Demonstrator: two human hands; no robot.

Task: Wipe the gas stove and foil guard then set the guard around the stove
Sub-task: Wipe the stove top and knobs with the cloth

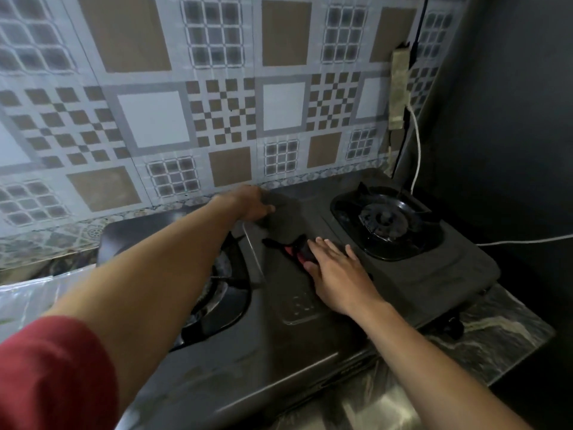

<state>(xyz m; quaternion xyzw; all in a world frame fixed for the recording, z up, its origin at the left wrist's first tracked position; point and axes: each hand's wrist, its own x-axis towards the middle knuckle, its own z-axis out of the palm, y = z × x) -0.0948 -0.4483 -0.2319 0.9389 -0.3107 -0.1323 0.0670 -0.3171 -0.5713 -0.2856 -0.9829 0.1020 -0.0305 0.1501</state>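
Left hand [252, 203] fingers curl round a dark grey cloth [282, 216] on the rigid grey steel gas stove [279, 355]; right hand [336, 276] lies flat, straight-fingered (cloth likely limp; bunch it).

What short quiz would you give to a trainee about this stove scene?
1. True or false: the right hand rests with straight fingers on the gas stove, between its burners.
2. Which burner shows fully? A. the right burner B. the left one C. neither
3. What colour is the sleeve on the left arm?
Key: 1 true; 2 A; 3 red.
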